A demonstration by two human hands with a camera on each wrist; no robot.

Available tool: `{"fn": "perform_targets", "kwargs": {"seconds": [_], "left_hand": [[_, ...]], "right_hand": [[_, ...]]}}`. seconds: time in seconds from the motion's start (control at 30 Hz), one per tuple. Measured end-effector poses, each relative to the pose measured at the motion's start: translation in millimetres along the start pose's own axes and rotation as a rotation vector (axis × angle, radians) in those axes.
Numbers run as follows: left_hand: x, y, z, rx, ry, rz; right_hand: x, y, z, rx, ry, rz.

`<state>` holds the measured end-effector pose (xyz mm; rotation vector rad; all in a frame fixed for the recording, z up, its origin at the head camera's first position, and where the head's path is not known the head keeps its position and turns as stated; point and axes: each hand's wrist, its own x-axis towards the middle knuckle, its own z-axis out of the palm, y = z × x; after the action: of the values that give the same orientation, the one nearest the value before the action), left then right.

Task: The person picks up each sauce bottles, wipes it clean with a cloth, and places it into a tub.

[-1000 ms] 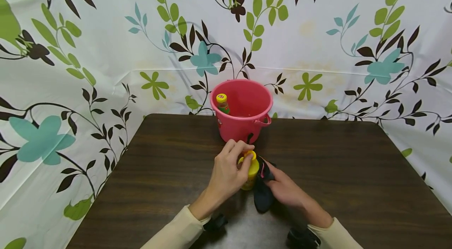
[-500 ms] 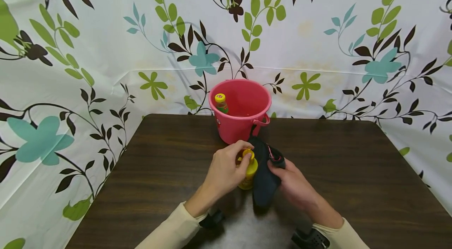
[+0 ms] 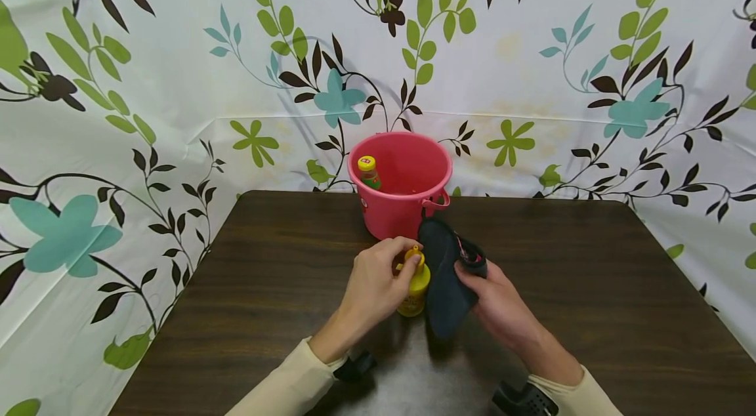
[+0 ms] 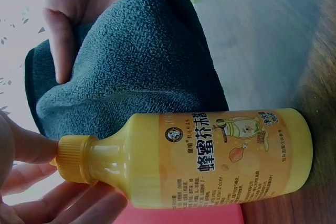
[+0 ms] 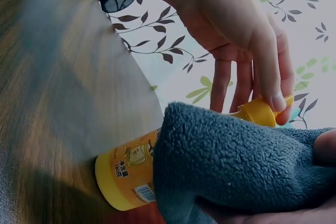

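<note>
My left hand [image 3: 372, 285] pinches the yellow cap of an upright yellow squeeze bottle [image 3: 415, 298] between thumb and fingers. In the left wrist view the label of the bottle [image 4: 236, 161] shows Chinese print and a honey-jar drawing. Whether its base touches the table, I cannot tell. A dark blue-grey terry cloth [image 3: 445, 285], with a bit of pink at its folded edge, hangs just right of the bottle. My right hand [image 3: 508, 304] grips this cloth by its upper right part. From the right wrist, the cloth [image 5: 226, 161] hides the middle of the bottle.
Behind the hands a pink bucket [image 3: 390, 212] stands on the dark wooden table [image 3: 283, 271]. Inside it, at the left, a glass bottle [image 3: 369, 176] with a yellow cap and green label leans. A patterned sheet [image 3: 177, 75] hangs behind the table.
My right hand has moved right, and the cloth is spread wider and lifted alongside the bottle. The left hand keeps its pinch on the cap, almost in place.
</note>
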<state>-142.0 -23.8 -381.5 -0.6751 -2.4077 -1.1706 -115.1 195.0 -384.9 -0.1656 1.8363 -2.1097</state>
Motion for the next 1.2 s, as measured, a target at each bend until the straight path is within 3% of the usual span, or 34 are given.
{"fn": "perform_targets", "kwargs": {"seconds": [0.2, 0.53, 0.83, 1.2], "left_hand": [[-1.6, 0.1, 3.4, 0.065, 0.052, 0.018], [-4.0, -1.7, 5.2, 0.021, 0.069, 0.019], [-5.0, -4.2, 5.8, 0.013, 0.071, 0.032], [-6.6, -5.8, 7.2, 0.018, 0.092, 0.053]], "right_hand": [[2.3, 1, 6, -0.074, -0.059, -0.103], [5.9, 9, 17, -0.131, -0.059, -0.126], [7.7, 12, 21, -0.211, -0.003, -0.1], [17.1, 30, 22, -0.45, 0.046, -0.168]]}}
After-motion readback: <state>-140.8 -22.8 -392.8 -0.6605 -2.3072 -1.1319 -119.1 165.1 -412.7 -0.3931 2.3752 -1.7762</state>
